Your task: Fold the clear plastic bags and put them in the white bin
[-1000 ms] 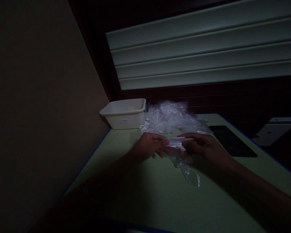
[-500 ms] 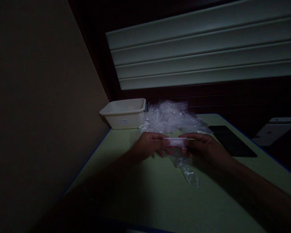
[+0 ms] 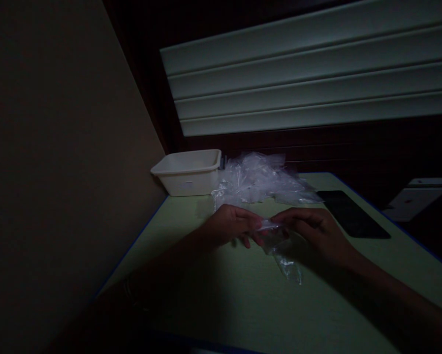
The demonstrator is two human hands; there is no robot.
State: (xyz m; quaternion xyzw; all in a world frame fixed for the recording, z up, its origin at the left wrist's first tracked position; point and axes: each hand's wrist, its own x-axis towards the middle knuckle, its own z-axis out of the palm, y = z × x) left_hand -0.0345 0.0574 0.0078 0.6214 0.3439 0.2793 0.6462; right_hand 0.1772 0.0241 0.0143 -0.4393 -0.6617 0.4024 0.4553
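Note:
Over the middle of the table, both hands pinch a small whitish folded piece (image 3: 268, 224), thin and shiny like plastic film; its exact kind is hard to make out in the dim light. My left hand (image 3: 233, 225) grips its left end between thumb and fingers. At the right end, my right hand (image 3: 315, 227) closes on it with thumb and forefinger. Just below lies a crumpled clear plastic bag (image 3: 289, 268), its upper part partly hidden by the fingers. Whether the bag and the whitish piece are joined, I cannot tell.
Behind the hands spreads a heap of clear plastic bags (image 3: 258, 177). A cream plastic tub (image 3: 193, 182) stands left of it, near the wall. A dark flat tablet-like slab (image 3: 354, 214) lies on the right of the green table (image 3: 191, 305). White boxes (image 3: 416, 201) are beyond the right edge.
The whitish piece shows smaller and narrower between the fingers than before. Both hands have come closer together and slightly lower. The crumpled bag below has stayed in place.

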